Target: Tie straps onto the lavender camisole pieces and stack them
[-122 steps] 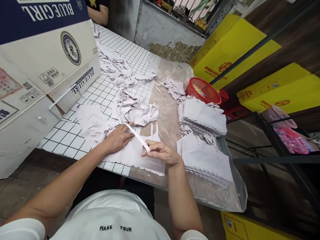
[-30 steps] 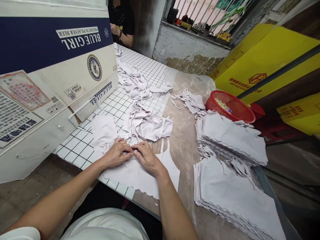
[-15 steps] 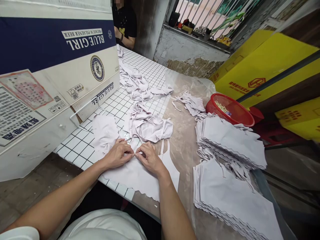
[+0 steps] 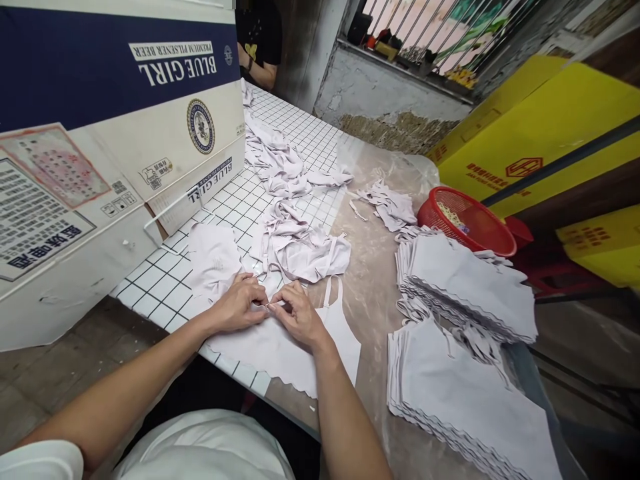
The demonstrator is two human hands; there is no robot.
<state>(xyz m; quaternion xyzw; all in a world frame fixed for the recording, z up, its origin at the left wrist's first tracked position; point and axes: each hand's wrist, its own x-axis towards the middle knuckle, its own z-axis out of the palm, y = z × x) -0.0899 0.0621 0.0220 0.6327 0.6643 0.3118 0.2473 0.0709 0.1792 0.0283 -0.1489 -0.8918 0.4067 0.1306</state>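
A pale lilac strapped top (image 4: pixel 280 350) with a scalloped hem lies flat at the table's near edge. Both hands meet at its upper edge, fingertips nearly touching. My left hand (image 4: pixel 243 303) pinches the fabric there between thumb and forefinger. Close beside it, my right hand (image 4: pixel 297 312) is pinched on the same edge, its thumb and finger together. One shoulder strap (image 4: pixel 334 291) stands out beyond my right hand. Past my fingers lies a crumpled heap of the same garments (image 4: pixel 300 247), and another flattened piece (image 4: pixel 214 257) is to the left.
A large beer carton (image 4: pixel 115 107) stands at the left of the gridded table (image 4: pixel 145 297). On the right are two neat garment stacks (image 4: pixel 465 280) and a red plastic basket (image 4: pixel 493 230). More loose garments (image 4: pixel 275 157) lie farther back, near a seated person (image 4: pixel 260 40).
The view has shifted slightly, so the surroundings appear a little to the right. Both hands stay at the garment's upper edge, with only small finger movement.
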